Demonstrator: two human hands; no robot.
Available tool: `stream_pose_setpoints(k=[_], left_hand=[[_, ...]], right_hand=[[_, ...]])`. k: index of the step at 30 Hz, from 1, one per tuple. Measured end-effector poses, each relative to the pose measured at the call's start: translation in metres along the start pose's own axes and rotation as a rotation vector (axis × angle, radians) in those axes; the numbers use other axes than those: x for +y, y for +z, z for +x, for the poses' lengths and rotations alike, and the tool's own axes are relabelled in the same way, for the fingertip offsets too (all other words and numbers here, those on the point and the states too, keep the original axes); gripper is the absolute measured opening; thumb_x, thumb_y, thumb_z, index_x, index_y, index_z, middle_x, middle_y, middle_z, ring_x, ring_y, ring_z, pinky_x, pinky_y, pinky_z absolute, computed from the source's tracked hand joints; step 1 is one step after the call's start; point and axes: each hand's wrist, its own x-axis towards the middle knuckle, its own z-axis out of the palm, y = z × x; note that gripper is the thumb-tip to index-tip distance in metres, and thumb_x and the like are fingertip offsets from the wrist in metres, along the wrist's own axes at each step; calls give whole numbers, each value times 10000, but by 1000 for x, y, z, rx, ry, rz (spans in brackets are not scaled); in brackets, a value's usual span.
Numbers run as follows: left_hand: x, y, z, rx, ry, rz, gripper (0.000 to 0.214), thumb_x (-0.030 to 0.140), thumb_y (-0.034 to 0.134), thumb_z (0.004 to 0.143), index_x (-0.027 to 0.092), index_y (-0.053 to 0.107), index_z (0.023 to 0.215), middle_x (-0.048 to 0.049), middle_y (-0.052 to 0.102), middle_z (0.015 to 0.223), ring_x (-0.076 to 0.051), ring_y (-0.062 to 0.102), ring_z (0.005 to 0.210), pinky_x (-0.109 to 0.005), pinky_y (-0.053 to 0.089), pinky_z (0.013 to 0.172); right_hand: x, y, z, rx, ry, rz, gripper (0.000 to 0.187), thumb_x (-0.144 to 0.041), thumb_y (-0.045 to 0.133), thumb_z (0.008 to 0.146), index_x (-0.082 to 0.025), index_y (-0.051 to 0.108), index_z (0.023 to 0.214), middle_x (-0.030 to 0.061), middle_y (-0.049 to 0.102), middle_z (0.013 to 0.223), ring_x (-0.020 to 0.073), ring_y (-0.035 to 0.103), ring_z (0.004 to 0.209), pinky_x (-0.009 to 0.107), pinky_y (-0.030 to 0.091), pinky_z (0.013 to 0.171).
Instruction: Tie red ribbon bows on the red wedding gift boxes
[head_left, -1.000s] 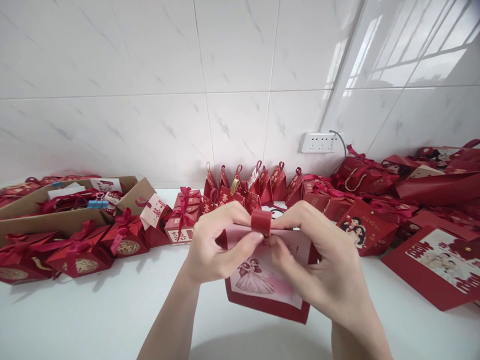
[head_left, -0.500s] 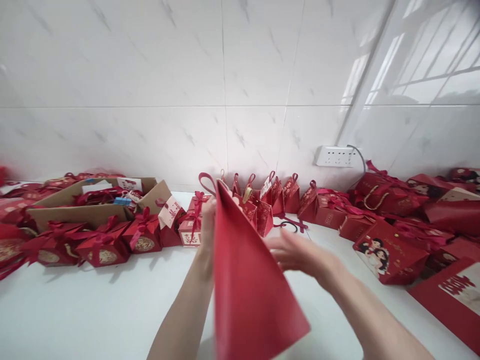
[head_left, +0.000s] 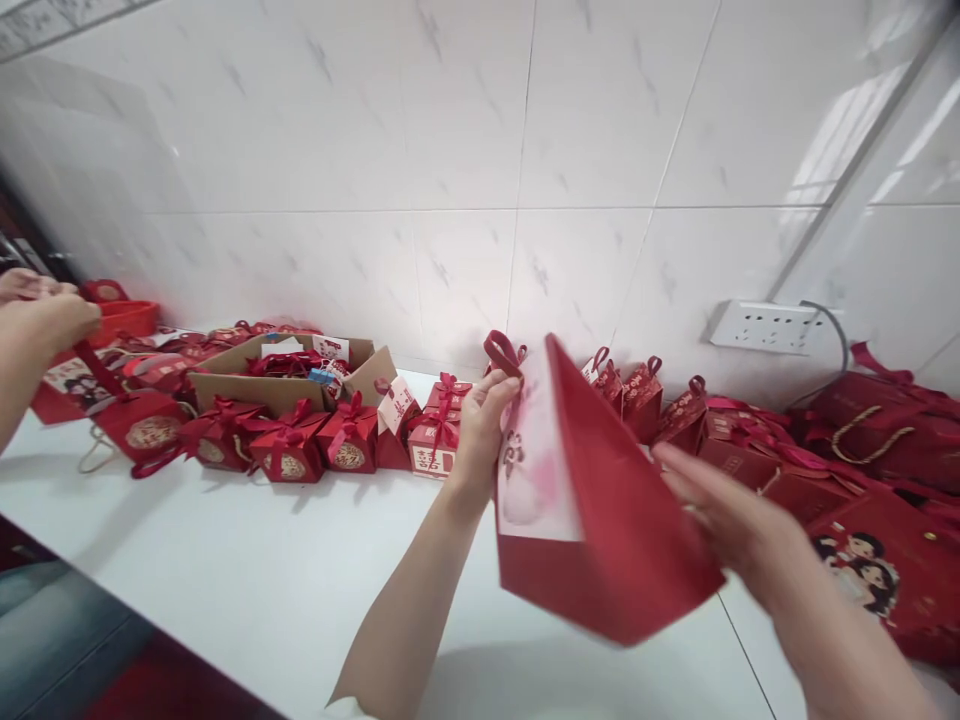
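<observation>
In the middle of the head view a large red gift box [head_left: 637, 540] with a pale printed panel is held tilted above the table. My left hand [head_left: 484, 420] is closed on its upper left edge, beside a dark red ribbon loop [head_left: 502, 350]. My right hand [head_left: 727, 515] lies along the box's right side with the fingers stretched out, somewhat blurred; its fingertips are at or close to the red surface. Behind the box stands a row of smaller red boxes [head_left: 643, 395] with ribbon loops, partly hidden by it.
On the white table [head_left: 300, 570], red ribboned boxes [head_left: 289, 445] line the left, before an open cardboard box [head_left: 247, 390]. At far left another person's hands [head_left: 45, 310] hold a ribbon on a red box [head_left: 146, 425]. More red boxes [head_left: 885, 560] crowd the right, below a power strip [head_left: 772, 328].
The view has swung left, bringing another person's hands into sight. The red box has turned, so its pale printed panel now shows. My right hand is still at its right side.
</observation>
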Motion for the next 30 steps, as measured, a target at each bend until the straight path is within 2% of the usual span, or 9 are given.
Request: stream_pose_setpoints(k=[3, 7, 12, 15, 17, 21, 24, 27, 30], left_hand=[[12, -1, -8, 53, 154, 187, 116, 308, 680, 695, 196, 650, 695, 19, 633, 704, -122, 575, 699, -220, 432, 639], [25, -3, -15, 35, 141, 370, 200, 367, 693, 707, 182, 700, 784, -25, 676, 787, -171, 614, 766, -246, 458, 645], [27, -3, -12, -113, -73, -6, 473, 391, 647, 730, 233, 582, 1172, -52, 673, 1018, -238, 633, 929, -323, 510, 737], [26, -1, -12, -310, -192, -179, 534, 412, 591, 760, 237, 511, 1258, -66, 650, 1103, -280, 601, 1036, -378, 495, 836], [25, 1, -13, -376, -225, -209, 544, 387, 604, 769, 255, 483, 1283, -59, 633, 1144, -286, 571, 1097, -386, 461, 910], [22, 6, -14, -287, -268, -229, 531, 362, 624, 785, 293, 452, 1283, -37, 612, 1184, -256, 550, 1134, -362, 449, 934], [23, 7, -15, -238, -293, -212, 519, 365, 636, 780, 290, 462, 1263, -39, 618, 1169, -250, 572, 1101, -355, 475, 891], [24, 7, -15, -197, -288, -170, 558, 371, 647, 765, 276, 452, 1279, -50, 629, 1151, -245, 599, 1050, -322, 497, 825], [21, 5, -13, -35, -304, -118, 668, 388, 675, 724, 293, 404, 1328, -42, 641, 1127, -229, 623, 988, -279, 506, 726]], right_hand=[[16, -6, 11, 101, 176, -124, 721, -548, 504, 815, -250, 281, 1432, 105, 667, 1115, 333, 649, 976, 383, 588, 654], [21, -11, 22, -38, 287, -79, 554, -558, 417, 862, -257, 464, 1325, 77, 681, 1081, 285, 660, 942, 356, 585, 653], [13, -8, 30, 9, 481, 241, 543, -565, 387, 865, -235, 536, 1271, 85, 641, 1163, 272, 649, 967, 311, 597, 640], [16, -2, 39, -25, 650, 518, 550, -507, 320, 895, -231, 426, 1359, 100, 660, 1098, 242, 688, 810, 321, 597, 541], [19, 1, 45, -71, 709, 646, 561, -474, 306, 899, -237, 337, 1407, 95, 691, 979, 223, 695, 700, 334, 592, 514], [21, 0, 53, -174, 720, 789, 598, -478, 313, 895, -196, 298, 1422, 76, 697, 751, 211, 684, 602, 314, 580, 501], [21, -1, 54, -229, 708, 834, 602, -474, 305, 897, -173, 308, 1418, 73, 690, 707, 213, 678, 576, 312, 573, 484], [23, 0, 50, -182, 675, 774, 647, -560, 242, 903, -210, 241, 1447, 97, 703, 826, 213, 679, 575, 352, 585, 517], [23, 3, 44, -105, 533, 637, 754, -691, 240, 848, -265, 158, 1465, 134, 662, 1062, 222, 690, 687, 360, 595, 559]])
